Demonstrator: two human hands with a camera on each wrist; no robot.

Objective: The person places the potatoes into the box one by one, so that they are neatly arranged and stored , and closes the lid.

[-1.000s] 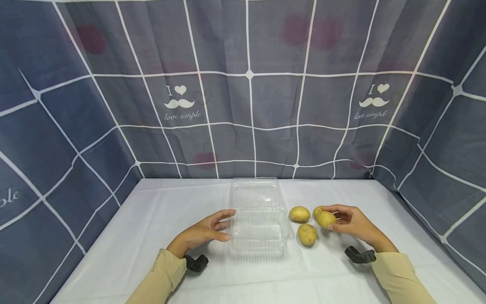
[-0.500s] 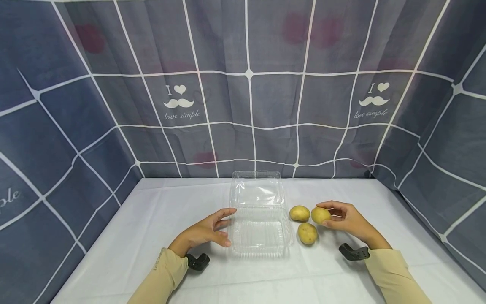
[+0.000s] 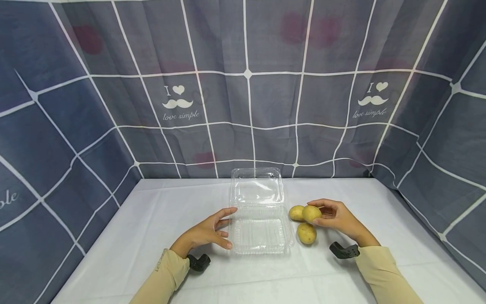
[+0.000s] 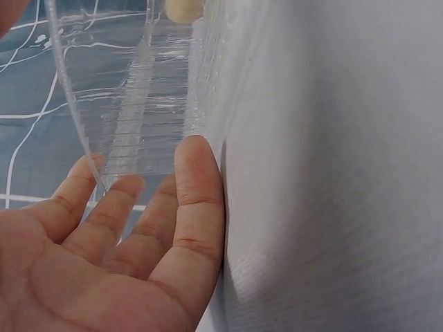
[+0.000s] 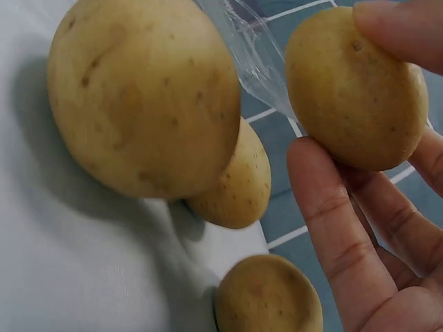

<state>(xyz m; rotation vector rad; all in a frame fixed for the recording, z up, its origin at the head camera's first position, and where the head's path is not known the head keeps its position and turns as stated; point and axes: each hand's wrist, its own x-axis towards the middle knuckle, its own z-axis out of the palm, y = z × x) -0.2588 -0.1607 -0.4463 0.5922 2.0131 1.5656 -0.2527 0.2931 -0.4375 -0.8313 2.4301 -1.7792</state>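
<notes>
My right hand (image 3: 336, 217) pinches a yellow potato (image 3: 312, 214) between thumb and fingers, raised above the table in the right wrist view (image 5: 356, 90). Two potatoes show near it in the head view, one behind to its left (image 3: 295, 213) and one in front (image 3: 306, 233). A third loose potato (image 5: 270, 297) appears only in the right wrist view, hidden from the head camera. In the middle stands a clear plastic clamshell box (image 3: 260, 247), its lid (image 3: 257, 188) raised at the back. My left hand (image 3: 206, 231) rests its loosely extended fingers against the box's left side.
White cloth covers the table (image 3: 125, 253). A grey checked curtain (image 3: 220, 101) closes off the back and both sides. Black wrist-worn devices sit below each hand, left (image 3: 199, 262) and right (image 3: 343, 250).
My right hand has carried the potato leftward toward the box. The box's lid has swung up further at the back. The left hand has barely moved.
</notes>
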